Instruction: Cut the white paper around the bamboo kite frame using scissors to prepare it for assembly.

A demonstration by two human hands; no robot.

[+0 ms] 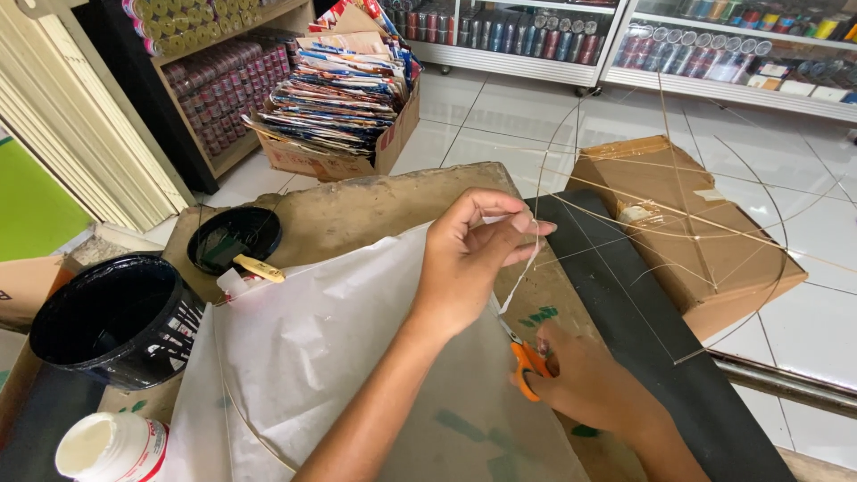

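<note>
The left hand [464,259] is up over the translucent white paper sheet [357,357], fingers [504,219] pinched nearly shut on a thin white strip [520,277] that dangles from the fingertips down toward the sheet's right edge. Just below and right of that strip, the right hand [589,379] has its fingers threaded through the orange handles of the scissors [527,357], closed around them; the blades point up along the sheet's edge, and how far apart they stand I cannot tell.

The sheet itself lies across the brown cardboard surface [357,210], covering most of its near half, with a curved thin stick showing through its lower left part. Right of the sheet runs a dark board [643,312], and over it a frame of thin bamboo sticks and string [678,214], reaching across a cardboard box [678,223] on the tiled floor.

Now the containers. Left of the sheet stands a big black bucket [120,321], inside too dark to read. Beyond it, near the sheet's upper left corner, a black lid or shallow dish [234,236] holds a little dark liquid, with a pale wooden stick [259,268] resting at its rim. At the sheet's lower left, a white plastic jar [112,446] sits open, white paste inside. Farther back, an open carton [344,134] is stacked full of colourful folded paper.
</note>
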